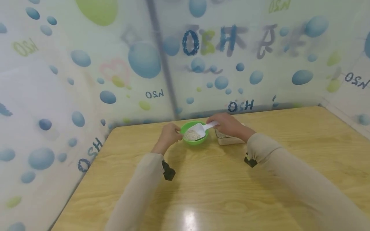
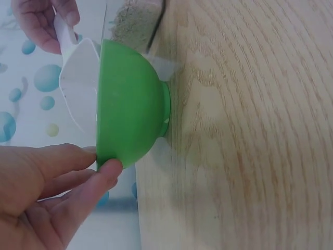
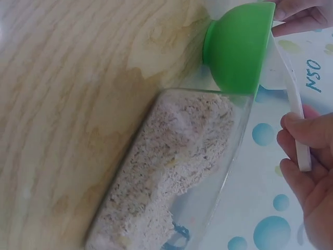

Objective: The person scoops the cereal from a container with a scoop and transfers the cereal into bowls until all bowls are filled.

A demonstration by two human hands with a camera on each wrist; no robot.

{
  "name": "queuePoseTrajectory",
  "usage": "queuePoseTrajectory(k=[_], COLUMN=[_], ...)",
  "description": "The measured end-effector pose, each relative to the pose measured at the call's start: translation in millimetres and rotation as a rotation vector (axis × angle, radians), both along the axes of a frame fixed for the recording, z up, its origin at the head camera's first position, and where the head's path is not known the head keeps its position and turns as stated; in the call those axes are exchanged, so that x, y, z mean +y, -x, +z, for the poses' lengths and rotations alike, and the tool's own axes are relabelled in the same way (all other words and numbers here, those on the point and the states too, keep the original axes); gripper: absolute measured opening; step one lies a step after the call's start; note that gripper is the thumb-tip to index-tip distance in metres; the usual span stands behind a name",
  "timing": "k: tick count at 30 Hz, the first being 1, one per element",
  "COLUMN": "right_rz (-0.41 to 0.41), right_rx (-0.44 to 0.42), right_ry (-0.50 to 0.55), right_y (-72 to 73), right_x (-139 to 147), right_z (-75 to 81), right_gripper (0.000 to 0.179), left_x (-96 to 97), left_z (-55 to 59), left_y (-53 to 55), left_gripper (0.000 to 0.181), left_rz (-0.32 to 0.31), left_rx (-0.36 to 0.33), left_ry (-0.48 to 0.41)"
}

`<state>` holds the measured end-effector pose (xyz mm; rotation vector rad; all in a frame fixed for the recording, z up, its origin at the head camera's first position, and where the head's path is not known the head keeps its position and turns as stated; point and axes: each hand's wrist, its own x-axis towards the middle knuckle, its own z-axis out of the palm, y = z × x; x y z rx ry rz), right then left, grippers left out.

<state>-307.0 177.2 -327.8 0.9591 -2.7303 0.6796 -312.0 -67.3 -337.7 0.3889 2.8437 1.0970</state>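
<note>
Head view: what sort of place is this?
Probably a small booth set up for recording tabletop work, though that is a guess: a wooden table, spotted, lettered walls behind it and at both sides, and a dark device at each of the person's wrists.

“OSH” [image 1: 208,42] is written large and again smaller on the patterned wall [image 1: 173,19]; “OSN” [image 1: 154,94] is also written there.

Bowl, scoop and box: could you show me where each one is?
Bowl [image 2: 129,104]: left wrist view, on its green outer wall.
Scoop [image 1: 199,129]: head view, on its white pan.
Box [image 3: 206,183]: right wrist view, on its clear side wall.
</note>
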Motion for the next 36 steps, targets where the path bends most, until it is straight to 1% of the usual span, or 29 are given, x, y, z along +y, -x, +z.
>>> queuePoseTrajectory(k=[5, 9, 16, 21, 25, 33, 36], right_rz=[0.039, 0.039, 0.011, -0.007, -0.02, -0.022, -0.028], right_rx=[0.044, 0.032, 0.035, 0.045, 0.035, 0.088, 0.097], right_ry=[0.029, 0.018, -0.02, -0.018, -0.008, 0.004, 0.0], right_y=[0.7, 1.3, 2.0, 1.1, 0.1, 2.7, 2.0], right_x=[4, 6, 12, 15, 18, 25, 25], right_z=[4.2, 8.2, 15.0, 19.3, 22.4, 23.9, 25.0], right_gripper=[0.03, 0.03, 0.029, 0.028, 0.028, 0.029, 0.028], left_x=[0.0, -0.1, -0.3, -0.7, -0.2, 0.9, 0.9], left_z=[-3.4, -2.8, -1.2, -1.4, -1.0, -1.6, -2.3], left_y=[1.5, 0.5, -0.4, 0.4, -0.1, 0.3, 0.7], left_gripper=[0.033, 0.035, 0.035, 0.034, 0.035, 0.035, 0.035], left_rz=[0.006, 0.01, 0.003, 0.003, 0.005, 0.019, 0.021], left_rx=[-0.018, -0.03, -0.021, -0.014, -0.015, -0.039, -0.035], left_ry=[-0.038, -0.054, -0.033, -0.022, -0.024, -0.015, -0.009])
